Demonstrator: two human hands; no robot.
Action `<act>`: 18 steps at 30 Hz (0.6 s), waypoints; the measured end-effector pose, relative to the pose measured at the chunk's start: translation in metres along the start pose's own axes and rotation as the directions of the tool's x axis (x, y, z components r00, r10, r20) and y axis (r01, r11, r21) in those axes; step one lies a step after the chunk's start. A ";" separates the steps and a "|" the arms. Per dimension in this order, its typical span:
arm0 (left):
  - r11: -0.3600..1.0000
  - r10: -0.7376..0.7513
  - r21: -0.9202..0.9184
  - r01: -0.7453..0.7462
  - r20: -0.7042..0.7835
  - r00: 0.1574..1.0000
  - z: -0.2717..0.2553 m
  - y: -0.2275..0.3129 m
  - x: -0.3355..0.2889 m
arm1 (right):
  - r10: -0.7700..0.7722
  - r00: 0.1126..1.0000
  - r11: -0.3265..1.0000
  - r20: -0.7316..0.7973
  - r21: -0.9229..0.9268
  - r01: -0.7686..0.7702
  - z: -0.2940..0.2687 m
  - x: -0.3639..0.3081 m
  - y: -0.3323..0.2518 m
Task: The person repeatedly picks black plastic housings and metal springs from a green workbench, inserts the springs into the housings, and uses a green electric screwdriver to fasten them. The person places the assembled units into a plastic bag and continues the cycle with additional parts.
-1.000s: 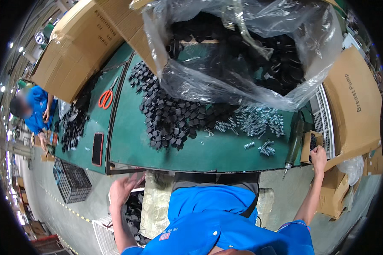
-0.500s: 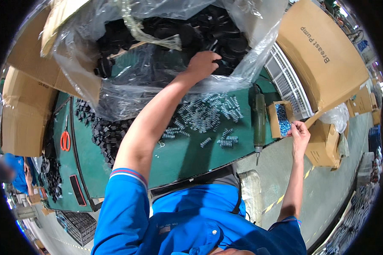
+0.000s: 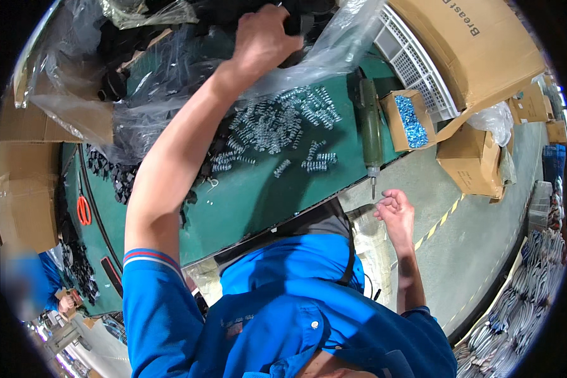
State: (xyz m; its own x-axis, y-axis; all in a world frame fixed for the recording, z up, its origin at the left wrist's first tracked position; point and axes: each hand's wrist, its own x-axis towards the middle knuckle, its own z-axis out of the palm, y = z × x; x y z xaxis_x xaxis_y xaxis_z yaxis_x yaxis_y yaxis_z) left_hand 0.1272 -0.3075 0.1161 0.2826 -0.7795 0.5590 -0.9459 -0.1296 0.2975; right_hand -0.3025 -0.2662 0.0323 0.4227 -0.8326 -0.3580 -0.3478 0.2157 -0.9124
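My left hand (image 3: 263, 41) reaches over the far edge of the table into a clear plastic bag (image 3: 334, 60) of black plastic parts. Its thumb and fingers close around a black plastic part (image 3: 303, 24), partly hidden by the hand. Beyond the table's near edge, my right hand (image 3: 395, 217) is raised with fingertips pinched together; what they hold is too small to make out. A small cardboard box (image 3: 394, 129) of shiny blue screw-like pieces (image 3: 411, 123) stands at the table's right edge. Beside it lies a green electric screwdriver (image 3: 370, 126), its bit toward me.
Metal springs (image 3: 268, 126) lie heaped mid-table. Small black blocks (image 3: 110, 173) are piled to the left, past them red-handled scissors (image 3: 84, 210). A white plastic crate (image 3: 416, 60) and large carton (image 3: 485, 50) stand at right. Another person's hand (image 3: 67, 303) shows at far left.
My right hand has moved from the small box of blue pieces back toward my body. My left hand has shifted within the bag and now grips a black part. The view has shifted.
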 end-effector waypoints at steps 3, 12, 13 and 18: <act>0.955 -0.073 -0.287 0.076 0.020 0.997 -0.069 0.026 -0.020 | 0.030 0.998 0.969 0.059 -0.246 -0.014 0.013 0.000 -0.015; 0.806 -0.551 0.191 0.561 0.590 0.590 -0.110 0.057 -0.207 | -0.077 0.992 0.884 0.096 -0.454 0.113 0.023 0.019 -0.022; 0.784 -0.585 0.206 0.585 0.561 0.586 -0.106 0.058 -0.219 | -0.061 0.995 0.890 0.077 -0.448 0.089 0.023 0.019 -0.023; 0.855 -0.518 0.228 0.465 0.340 0.785 -0.089 0.065 -0.242 | -0.063 0.997 0.762 0.050 -0.643 0.080 0.021 0.017 -0.032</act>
State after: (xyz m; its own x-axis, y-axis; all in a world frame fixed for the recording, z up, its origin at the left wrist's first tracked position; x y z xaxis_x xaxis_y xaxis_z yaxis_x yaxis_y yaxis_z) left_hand 0.0121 -0.0728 0.0693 0.6576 -0.7531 0.0216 -0.7138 -0.6136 0.3376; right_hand -0.2665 -0.2761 0.0508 0.4847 -0.8181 -0.3095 -0.7692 -0.2302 -0.5960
